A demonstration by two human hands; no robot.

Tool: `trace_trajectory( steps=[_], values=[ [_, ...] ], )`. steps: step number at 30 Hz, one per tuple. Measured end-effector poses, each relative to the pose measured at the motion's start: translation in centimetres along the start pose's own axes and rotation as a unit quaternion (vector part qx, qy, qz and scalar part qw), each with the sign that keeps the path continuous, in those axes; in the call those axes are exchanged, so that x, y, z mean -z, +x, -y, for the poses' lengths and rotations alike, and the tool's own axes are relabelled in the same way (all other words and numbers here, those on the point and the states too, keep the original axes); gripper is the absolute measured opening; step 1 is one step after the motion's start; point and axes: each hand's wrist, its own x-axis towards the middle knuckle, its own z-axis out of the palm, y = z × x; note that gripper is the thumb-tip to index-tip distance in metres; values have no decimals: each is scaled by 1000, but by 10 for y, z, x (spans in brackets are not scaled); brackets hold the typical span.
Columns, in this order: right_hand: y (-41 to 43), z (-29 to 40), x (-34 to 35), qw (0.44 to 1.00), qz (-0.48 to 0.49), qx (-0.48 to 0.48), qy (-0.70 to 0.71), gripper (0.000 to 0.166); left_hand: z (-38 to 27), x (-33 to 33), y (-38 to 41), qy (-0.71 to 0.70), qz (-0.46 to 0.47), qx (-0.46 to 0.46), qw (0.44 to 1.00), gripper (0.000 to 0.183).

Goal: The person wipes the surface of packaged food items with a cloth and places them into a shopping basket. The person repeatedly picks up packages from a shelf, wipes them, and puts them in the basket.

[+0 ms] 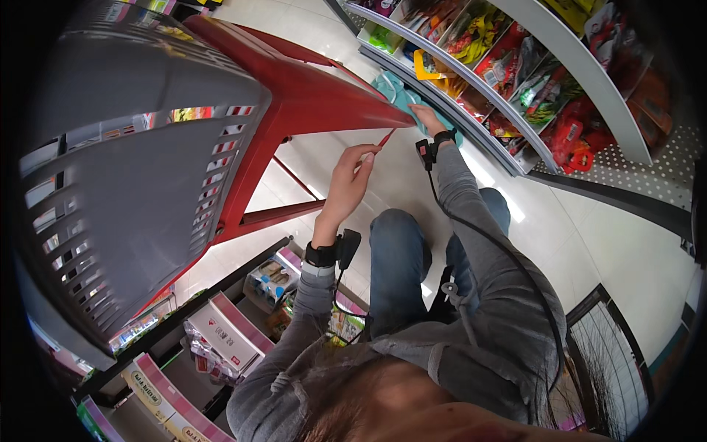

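My left hand [351, 179] is left of centre, its thumb and fingertips pinched at the lower end of a thin red rod-like piece [386, 137]. Whether that piece belongs to the cart cannot be told. Close by on the right, my right hand [426, 117] reaches down beside the tip of the cart's red frame [331, 105]; its palm side is hidden, so what it holds is unclear. Beneath and around it lies a teal fabric item with a white cord [389, 91], on the floor against the shelf base. A grey plastic shopping cart basket [149, 193] fills the left side.
Curved shelves [602, 61] of packaged snacks stand at the upper right. A low display rack with boxes [226, 331] and packets is at the lower left. A wire rack [607, 342] stands at the lower right. Cables run from both my wristbands. Tiled floor [580, 221] lies between the fixtures.
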Motion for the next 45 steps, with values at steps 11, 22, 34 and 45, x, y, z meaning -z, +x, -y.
trace_trajectory(
  steps=[11, 22, 34, 45],
  values=[
    [58, -58, -4, 992, -30, 54, -114, 30, 36, 0, 9, 18, 18, 11, 1000, 24],
    [13, -10, -9, 999, -9, -20, -35, 24, 31, 2, -17, 43, 32, 16, 998, 25],
    [-136, 138, -18, 903, -2, -126, 410, 31, -120, 34, -71, 80, 113, -36, 990, 23],
    [-332, 363, -71, 938, 100, -62, 325, 34, -246, 105, -140, 105, 80, -54, 990, 24]
  ],
)
